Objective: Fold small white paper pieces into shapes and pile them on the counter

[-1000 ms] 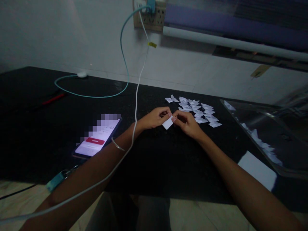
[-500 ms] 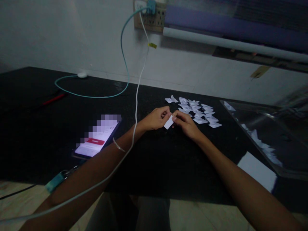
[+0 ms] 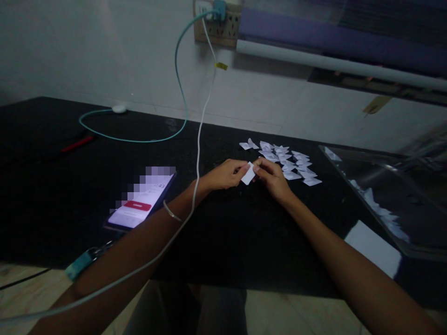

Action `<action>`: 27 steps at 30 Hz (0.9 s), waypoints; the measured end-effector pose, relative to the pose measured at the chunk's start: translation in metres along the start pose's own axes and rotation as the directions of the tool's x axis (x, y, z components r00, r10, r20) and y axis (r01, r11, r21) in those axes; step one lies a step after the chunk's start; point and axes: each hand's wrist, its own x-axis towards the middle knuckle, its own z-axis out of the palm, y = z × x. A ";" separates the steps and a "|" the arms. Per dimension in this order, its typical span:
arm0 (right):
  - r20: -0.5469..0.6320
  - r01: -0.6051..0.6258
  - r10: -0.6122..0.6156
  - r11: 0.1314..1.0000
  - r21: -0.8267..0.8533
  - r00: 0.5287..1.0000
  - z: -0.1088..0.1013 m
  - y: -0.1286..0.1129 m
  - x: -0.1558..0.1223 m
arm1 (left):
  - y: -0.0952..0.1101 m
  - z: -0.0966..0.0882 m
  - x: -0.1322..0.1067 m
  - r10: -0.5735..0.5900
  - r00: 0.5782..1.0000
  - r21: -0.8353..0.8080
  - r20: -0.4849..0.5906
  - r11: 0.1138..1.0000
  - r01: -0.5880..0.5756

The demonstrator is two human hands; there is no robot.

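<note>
From the head camera, over on the right, a shiny tray (image 3: 356, 160) sat on the black table (image 3: 226, 232), and a line of small white paper scraps (image 3: 380, 211) lay inside it. Just in front of the tray lay a flat white sheet (image 3: 373, 246). Behind the hands, a cluster of folded paper pieces (image 3: 286, 160) was spread out. On the left, a lit phone (image 3: 141, 200) lay face up. A white cable (image 3: 198, 139) dropped from the wall socket (image 3: 216, 21) and draped right across the left forearm. A teal cable (image 3: 139, 138) curled farther back.

Centre table now: the left hand (image 3: 223, 174) and right hand (image 3: 272, 177) met, fingertips pinched narrowly on one small paper slip (image 3: 248, 173). It was white, roughly rectangular, tilted, and held just above the tabletop.
</note>
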 end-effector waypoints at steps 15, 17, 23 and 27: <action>-0.067 0.055 -0.060 0.995 -0.079 0.996 -0.003 0.004 0.000 | -0.012 0.002 0.004 -0.067 0.992 -0.272 0.111 0.958 0.095; -0.030 0.089 -0.094 0.986 -0.143 0.995 -0.005 0.001 0.000 | -0.011 0.001 0.005 -0.076 0.991 -0.317 0.113 0.942 0.108; 0.054 0.140 -0.129 0.943 -0.302 0.990 -0.004 -0.003 -0.004 | -0.005 -0.001 0.005 -0.082 0.995 -0.414 0.056 0.905 0.098; -0.062 0.142 -0.169 0.941 -0.306 0.984 -0.004 0.003 -0.002 | -0.008 -0.002 0.003 -0.011 0.997 -0.352 0.080 0.935 0.039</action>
